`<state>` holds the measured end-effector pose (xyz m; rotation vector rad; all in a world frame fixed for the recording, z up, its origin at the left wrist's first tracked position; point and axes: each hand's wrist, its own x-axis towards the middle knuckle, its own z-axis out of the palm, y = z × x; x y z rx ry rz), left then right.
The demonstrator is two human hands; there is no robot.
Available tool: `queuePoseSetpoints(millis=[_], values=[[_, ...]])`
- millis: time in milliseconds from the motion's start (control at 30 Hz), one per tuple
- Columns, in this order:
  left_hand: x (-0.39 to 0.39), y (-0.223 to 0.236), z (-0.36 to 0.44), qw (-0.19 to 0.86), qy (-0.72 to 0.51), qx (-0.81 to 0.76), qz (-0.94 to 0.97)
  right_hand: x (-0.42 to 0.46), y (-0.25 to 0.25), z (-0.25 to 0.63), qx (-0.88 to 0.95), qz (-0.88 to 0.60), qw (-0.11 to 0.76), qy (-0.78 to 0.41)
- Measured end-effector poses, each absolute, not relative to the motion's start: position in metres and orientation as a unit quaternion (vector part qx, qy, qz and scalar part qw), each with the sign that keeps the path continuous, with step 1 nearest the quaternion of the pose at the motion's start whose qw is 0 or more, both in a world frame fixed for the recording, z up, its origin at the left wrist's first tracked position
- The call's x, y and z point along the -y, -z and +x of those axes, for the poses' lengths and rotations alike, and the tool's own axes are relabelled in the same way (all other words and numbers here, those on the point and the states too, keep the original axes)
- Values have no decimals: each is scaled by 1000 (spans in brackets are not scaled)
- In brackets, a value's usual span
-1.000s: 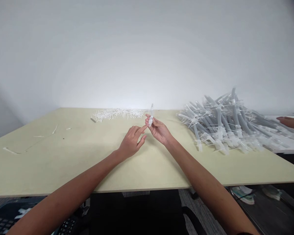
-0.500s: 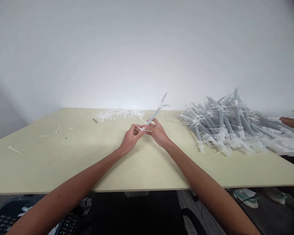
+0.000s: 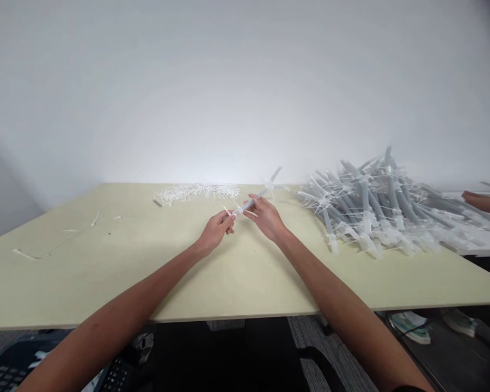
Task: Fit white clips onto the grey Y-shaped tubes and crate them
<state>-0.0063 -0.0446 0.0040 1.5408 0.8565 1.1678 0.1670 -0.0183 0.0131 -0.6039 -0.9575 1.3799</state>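
Observation:
A thin grey tube [image 3: 248, 204] with white cable ties around it slants up to the right between my hands. My left hand [image 3: 217, 231] is closed, pinching the tube's lower end. Further up, my right hand [image 3: 265, 218] has its fingers around the tube's middle, the thumb along its near side. A cable tie [image 3: 239, 209] crosses the tube between the two hands, its ends sticking out. Near the tube's far end is another cluster of cable ties [image 3: 270, 186]. What lies under the fingers is hidden.
Loose white cable ties [image 3: 198, 192] lie at the table's back. A heap of grey tubes with ties and clear end pieces [image 3: 367, 207] fills the right side. Another person's hand [image 3: 482, 202] is beyond it. Tie scraps [image 3: 26, 254] lie left; a dark basket [image 3: 12, 362] stands below.
My hands have moved apart along the tube, the right one opening its fingers somewhat. The tube has tilted lower, and the tie between my hands now shows.

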Motion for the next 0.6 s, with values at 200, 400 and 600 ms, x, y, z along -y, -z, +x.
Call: queuePoseSetpoints(millis=[200,400,600], values=[[64,-17,6,397,-518,-376,658,-7,-19,191,226,-230,689,-649],[104,-47,31,316,-512,-352,717,-19,-24,190,228,-207,668,-678],[116,-62,46,192,-490,-353,773,-20,-35,185,307,-243,627,-673]])
